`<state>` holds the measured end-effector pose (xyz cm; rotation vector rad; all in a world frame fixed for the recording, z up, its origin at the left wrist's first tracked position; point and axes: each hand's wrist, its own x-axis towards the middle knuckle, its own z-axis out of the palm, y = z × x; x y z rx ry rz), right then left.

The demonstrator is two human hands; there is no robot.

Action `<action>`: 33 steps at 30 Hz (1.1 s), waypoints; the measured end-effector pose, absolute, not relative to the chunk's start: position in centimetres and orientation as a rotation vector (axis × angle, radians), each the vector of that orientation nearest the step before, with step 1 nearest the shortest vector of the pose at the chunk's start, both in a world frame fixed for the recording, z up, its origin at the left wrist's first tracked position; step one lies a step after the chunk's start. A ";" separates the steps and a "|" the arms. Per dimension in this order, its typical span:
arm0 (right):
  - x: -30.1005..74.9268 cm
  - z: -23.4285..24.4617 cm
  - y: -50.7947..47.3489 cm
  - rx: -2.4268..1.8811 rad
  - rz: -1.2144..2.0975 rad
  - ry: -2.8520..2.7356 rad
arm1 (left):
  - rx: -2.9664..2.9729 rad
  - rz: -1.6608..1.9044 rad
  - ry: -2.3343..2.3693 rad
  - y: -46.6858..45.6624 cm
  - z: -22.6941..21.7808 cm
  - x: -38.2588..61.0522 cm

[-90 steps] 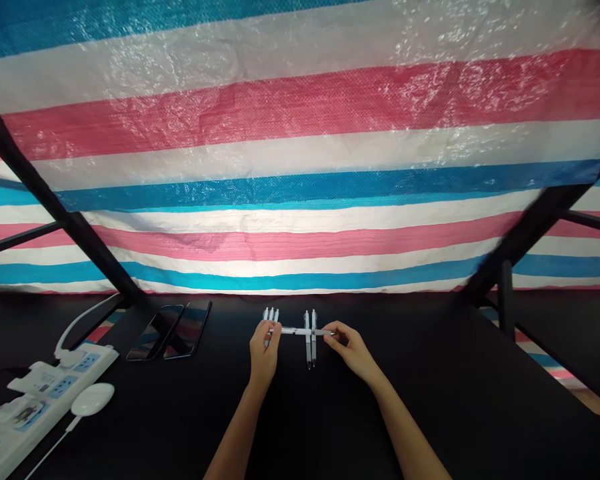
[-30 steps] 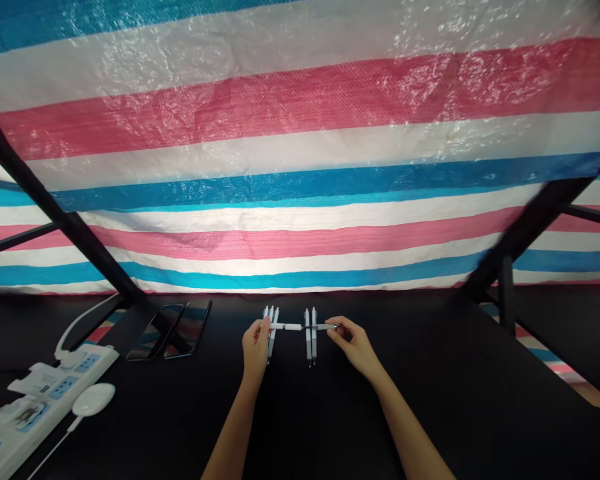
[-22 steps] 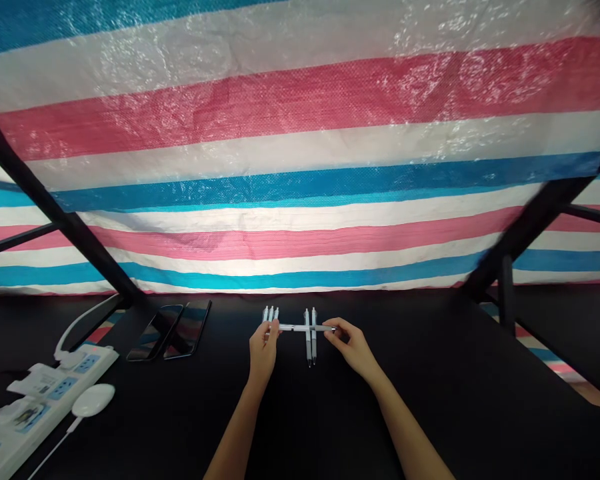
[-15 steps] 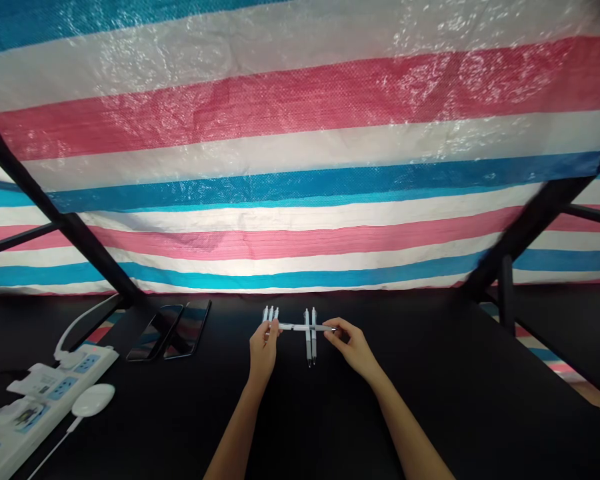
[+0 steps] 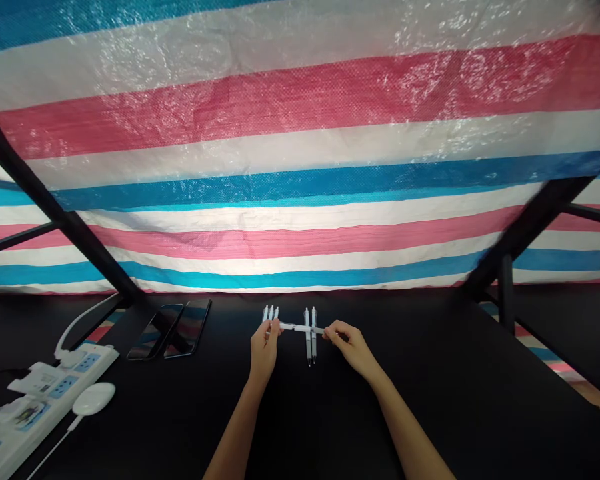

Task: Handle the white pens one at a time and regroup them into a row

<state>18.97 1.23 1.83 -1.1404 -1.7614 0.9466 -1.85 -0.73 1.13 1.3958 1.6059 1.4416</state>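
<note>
My left hand [image 5: 263, 347] and my right hand [image 5: 349, 345] each pinch one end of a white pen [image 5: 300, 329] held sideways just above the black table [image 5: 330, 413]. Under the held pen lie two white pens [image 5: 311, 337] side by side, pointing towards me. Three more white pens [image 5: 271, 313] lie in a row beside my left hand, their lower parts hidden by its fingers.
Two dark phones [image 5: 173, 328] lie at the left of the pens. A white power strip [image 5: 35, 397] with plugs and a white round mouse-like device [image 5: 93, 399] sit at the far left. A striped tarp [image 5: 300, 167] hangs behind the table. Black frame bars [image 5: 55, 213] cross both sides.
The held pen dipped slightly and my hands came a little closer together than one second ago; the pens lying on the table have not moved.
</note>
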 end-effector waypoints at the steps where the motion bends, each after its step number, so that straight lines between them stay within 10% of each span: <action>1: 19.0 1.9 1.2 -1.139 0.948 -1.775 | 1.396 1.446 1.606 -0.7 1.1 -1.8; 33: 19.0 2.4 0.8 -1.145 1.028 -1.863 | 1.202 1.587 1.567 -0.2 1.2 -2.3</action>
